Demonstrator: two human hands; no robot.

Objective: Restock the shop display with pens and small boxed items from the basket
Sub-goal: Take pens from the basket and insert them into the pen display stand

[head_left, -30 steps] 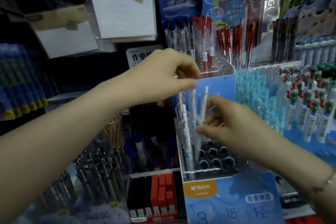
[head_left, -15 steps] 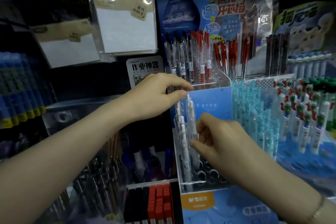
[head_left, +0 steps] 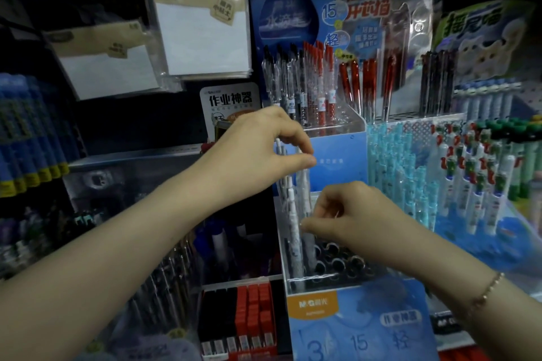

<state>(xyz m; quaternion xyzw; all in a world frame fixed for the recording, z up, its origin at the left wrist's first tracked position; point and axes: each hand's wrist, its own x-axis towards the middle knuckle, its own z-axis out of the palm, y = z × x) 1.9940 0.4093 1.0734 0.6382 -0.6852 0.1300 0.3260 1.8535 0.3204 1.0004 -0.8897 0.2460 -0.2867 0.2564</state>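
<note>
A blue and clear pen display stand [head_left: 334,297] fills the middle of the shelf. Its lower tier has rows of dark round holes [head_left: 337,261], and a few white patterned pens [head_left: 294,231] stand at its left side. My left hand [head_left: 264,143] pinches the top ends of these pens from above. My right hand [head_left: 349,214] is lower, with its fingers curled around the middle of a pen shaft over the holes. The upper tier holds black and red capped pens [head_left: 305,82]. No basket or boxed items are in view.
Light blue pens [head_left: 401,167] and white cartoon-topped pens [head_left: 481,173] stand in racks on the right. Red and black small boxes [head_left: 249,313] sit low in the middle. Packed paper pads [head_left: 202,23] hang at the upper left, with blue-packed items [head_left: 26,132] on the far left.
My right hand has moved down with a pen towards the holes in the lower tier. My left hand has dropped onto the tops of the standing pens.
</note>
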